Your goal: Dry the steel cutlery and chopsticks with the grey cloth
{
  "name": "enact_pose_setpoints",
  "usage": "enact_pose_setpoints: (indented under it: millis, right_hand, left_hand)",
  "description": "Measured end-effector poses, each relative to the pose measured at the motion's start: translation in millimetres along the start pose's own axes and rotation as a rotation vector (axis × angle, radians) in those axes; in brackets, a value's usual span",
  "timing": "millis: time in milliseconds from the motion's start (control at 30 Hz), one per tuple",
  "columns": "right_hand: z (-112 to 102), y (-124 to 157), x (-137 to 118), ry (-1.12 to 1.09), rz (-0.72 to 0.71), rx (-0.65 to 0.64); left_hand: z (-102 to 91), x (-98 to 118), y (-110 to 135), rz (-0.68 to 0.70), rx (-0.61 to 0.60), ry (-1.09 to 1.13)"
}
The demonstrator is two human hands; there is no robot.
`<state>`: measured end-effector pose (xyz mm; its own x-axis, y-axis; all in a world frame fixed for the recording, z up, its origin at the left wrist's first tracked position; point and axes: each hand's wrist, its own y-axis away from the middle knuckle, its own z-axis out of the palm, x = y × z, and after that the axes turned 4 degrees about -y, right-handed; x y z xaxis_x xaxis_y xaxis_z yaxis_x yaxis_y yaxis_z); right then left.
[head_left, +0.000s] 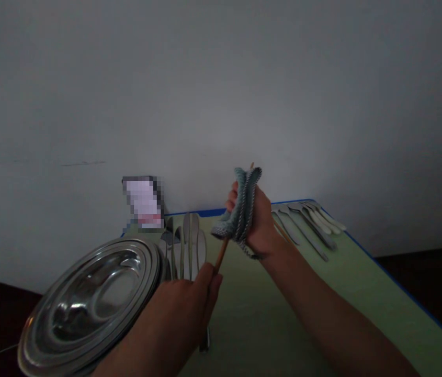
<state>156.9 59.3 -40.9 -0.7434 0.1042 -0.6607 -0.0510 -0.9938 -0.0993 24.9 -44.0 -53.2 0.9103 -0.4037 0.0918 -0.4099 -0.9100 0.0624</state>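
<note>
My left hand (193, 301) is closed around the lower end of a thin wooden chopstick (222, 255), which slants up and away. My right hand (262, 217) grips a folded grey-blue cloth (240, 209) with a striped edge, wrapped around the chopstick's upper part. The tip pokes out just above the cloth. Behind my right wrist, another thin wooden stick (283, 232) lies on the green table (260, 324), partly hidden. Several table knives and other cutlery (189, 246) lie beyond my left hand, with one handle end showing below it.
Stacked round metal plates (152, 251) with moulded compartments stand at the left. Several forks and spoons (307, 230) lie at the table's far right. A pixelated phone-like object (144, 201) leans against the grey wall (221, 94). Blue edging (405, 296) borders the table.
</note>
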Motion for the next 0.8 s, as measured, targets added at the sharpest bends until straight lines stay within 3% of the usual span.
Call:
enact_pose_setpoints:
  millis: [100,233,600,733,800]
  right_hand:
    - [0,-3,-17,-0.199,0.066,0.041]
    - [4,-1,-30,-0.231,0.042,0.017]
    - [-21,-14,-59,-0.084,-0.142,0.048]
    - [-33,-15,-87,-0.121,-0.250,0.100]
    - [-45,-19,-105,-0.135,-0.339,0.054]
  left_hand:
    - [-3.9,8,4,-0.010,-0.004,0.025]
    - [-11.0,16,8,-0.013,-0.031,-0.001]
    - [5.4,18,4,0.109,-0.116,-0.026]
    - [3.0,26,9,0.135,-0.125,-0.074]
    - [0.3,28,11,0.144,-0.125,-0.093]
